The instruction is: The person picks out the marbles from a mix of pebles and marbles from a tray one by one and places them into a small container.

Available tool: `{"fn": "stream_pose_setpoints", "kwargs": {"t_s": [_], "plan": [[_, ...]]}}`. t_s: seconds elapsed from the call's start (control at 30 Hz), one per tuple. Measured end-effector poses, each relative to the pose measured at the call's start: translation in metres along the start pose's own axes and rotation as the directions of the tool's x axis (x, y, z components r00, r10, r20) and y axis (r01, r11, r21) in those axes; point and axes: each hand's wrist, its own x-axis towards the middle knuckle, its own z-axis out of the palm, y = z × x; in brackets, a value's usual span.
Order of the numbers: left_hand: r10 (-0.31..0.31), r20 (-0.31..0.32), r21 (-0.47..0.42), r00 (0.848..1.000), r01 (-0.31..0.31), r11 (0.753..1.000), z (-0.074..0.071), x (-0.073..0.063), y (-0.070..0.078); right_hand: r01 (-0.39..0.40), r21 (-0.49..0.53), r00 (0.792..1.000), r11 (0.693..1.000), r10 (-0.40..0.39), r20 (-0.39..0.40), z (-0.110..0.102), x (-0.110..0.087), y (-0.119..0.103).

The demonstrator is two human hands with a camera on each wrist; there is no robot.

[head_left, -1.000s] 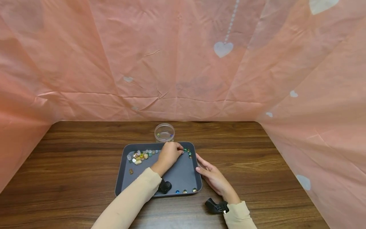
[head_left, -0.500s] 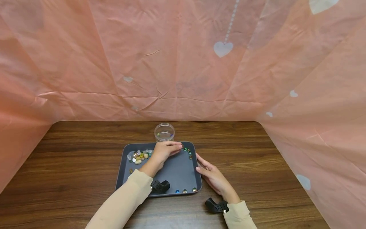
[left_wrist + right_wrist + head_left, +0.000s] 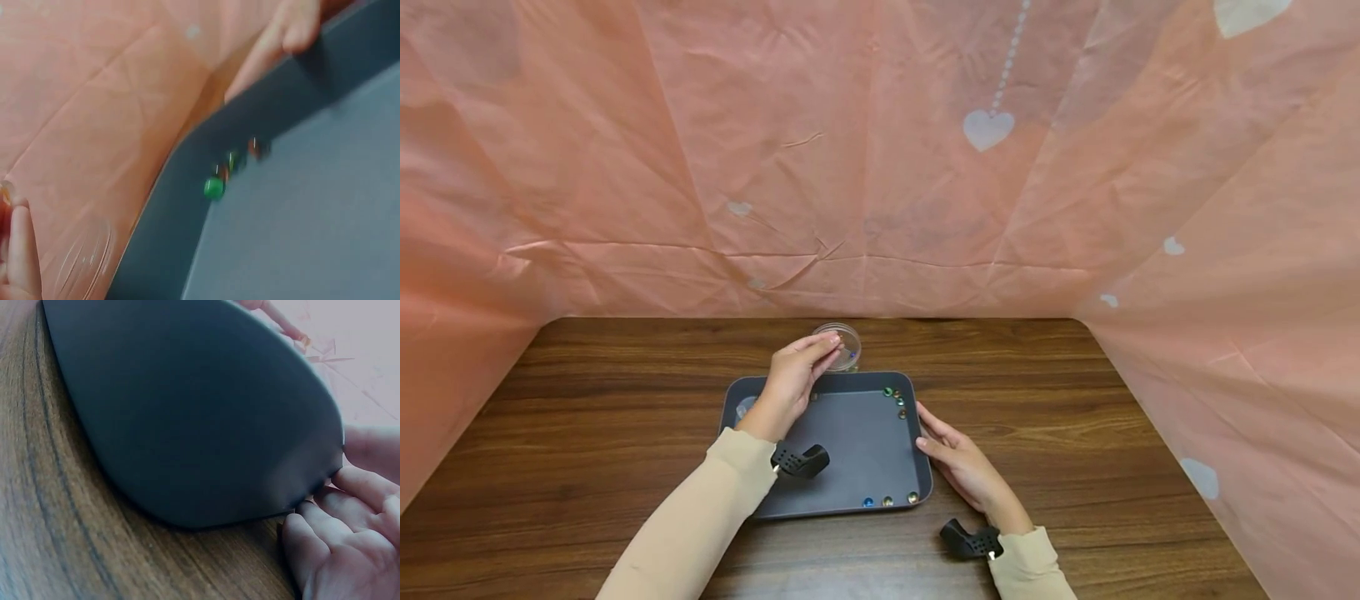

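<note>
My left hand (image 3: pixel 793 375) pinches a small amber glass marble (image 3: pixel 6 191) between thumb and fingertips. These fingertips are over the mouth of a clear round jar (image 3: pixel 858 343), which has a blue marble (image 3: pixel 852 355) inside. At the right side of a dark grey tray (image 3: pixel 857 454), my right hand (image 3: pixel 966 467) grips the wall, thumb on the rim and fingers along the outside. Several green and brown marbles (image 3: pixel 901 402) lie in the tray's far right corner. Along its near edge sit a blue marble (image 3: pixel 868 502) and two amber ones (image 3: pixel 913 497).
My left hand and forearm hide most of the tray's left part, where a translucent stone (image 3: pixel 743 407) shows. All stands on a brown wooden table (image 3: pixel 1037 375). Behind it hangs a pink sheet (image 3: pixel 865 208) with pale hearts. Black wrist mounts (image 3: pixel 801 460) jut from both wrists.
My left hand has gone from the tray's far right corner, leftward and away from me, to above the jar with the amber marble. The right hand has kept its place on the tray.
</note>
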Motion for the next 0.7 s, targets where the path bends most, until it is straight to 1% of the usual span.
{"fn": "stream_pose_setpoints", "kwargs": {"t_s": [0.03, 0.07, 0.1, 0.13, 0.17, 0.23, 0.27, 0.3, 0.33, 0.37, 0.43, 0.53, 0.57, 0.6, 0.63, 0.7], "plan": [[0.029, -0.021, 0.074, 0.999, -0.027, 0.997, -0.001, 0.002, 0.001, 0.001, -0.002, 1.0, 1.0, -0.001, 0.0, 0.0, 0.0, 0.0], [0.065, -0.04, 0.166, 0.997, -0.058, 0.984, -0.002, 0.003, 0.002, 0.003, -0.003, 1.0, 1.0, -0.003, 0.001, 0.0, 0.0, 0.0], [0.108, -0.055, 0.274, 0.993, -0.089, 0.958, -0.003, 0.005, 0.002, 0.003, -0.003, 1.0, 1.0, -0.003, 0.001, 0.0, 0.0, 0.0], [0.155, -0.065, 0.392, 0.986, -0.118, 0.912, -0.004, 0.006, 0.003, 0.004, -0.002, 1.0, 1.0, -0.004, 0.001, 0.0, 0.0, 0.001], [0.206, -0.067, 0.506, 0.976, -0.144, 0.851, -0.004, 0.007, 0.004, 0.005, -0.002, 1.0, 1.0, -0.005, 0.001, 0.0, 0.0, 0.001], [0.292, -0.044, 0.68, 0.955, -0.186, 0.71, -0.003, 0.009, 0.006, 0.008, -0.001, 1.0, 1.0, -0.008, 0.002, 0.0, 0.0, 0.001], [0.319, -0.025, 0.733, 0.947, -0.2, 0.65, -0.003, 0.01, 0.006, 0.01, -0.002, 1.0, 1.0, -0.01, 0.002, 0.0, 0.0, 0.001], [0.337, -0.001, 0.773, 0.942, -0.213, 0.597, -0.002, 0.01, 0.007, 0.011, -0.001, 1.0, 1.0, -0.011, 0.001, 0.0, 0.0, 0.001], [0.348, 0.023, 0.802, 0.937, -0.225, 0.553, -0.001, 0.011, 0.007, 0.012, 0.0, 1.0, 1.0, -0.012, 0.002, 0.0, -0.001, 0.002], [0.351, 0.045, 0.821, 0.935, -0.234, 0.521, -0.001, 0.012, 0.007, 0.013, 0.001, 1.0, 1.0, -0.013, 0.002, 0.0, -0.001, 0.002], [0.347, 0.077, 0.846, 0.935, -0.245, 0.473, 0.0, 0.012, 0.007, 0.017, 0.004, 1.0, 1.0, -0.017, 0.005, 0.0, -0.001, 0.002], [0.335, 0.104, 0.87, 0.936, -0.249, 0.427, 0.0, 0.012, 0.006, 0.021, 0.006, 1.0, 1.0, -0.022, 0.009, 0.0, 0.0, 0.002], [0.333, 0.109, 0.874, 0.937, -0.25, 0.417, 0.0, 0.012, 0.006, 0.022, 0.006, 1.0, 1.0, -0.022, 0.01, 0.0, 0.0, 0.002], [0.335, 0.114, 0.877, 0.935, -0.253, 0.408, 0.0, 0.012, 0.006, 0.023, 0.006, 1.0, 1.0, -0.023, 0.01, 0.0, 0.0, 0.002], [0.338, 0.113, 0.877, 0.934, -0.254, 0.408, 0.001, 0.012, 0.006, 0.022, 0.006, 1.0, 1.0, -0.022, 0.01, 0.0, 0.0, 0.002], [0.351, 0.105, 0.868, 0.93, -0.258, 0.424, 0.002, 0.011, 0.005, 0.023, 0.006, 1.0, 1.0, -0.023, 0.01, 0.0, 0.0, 0.002]]}}
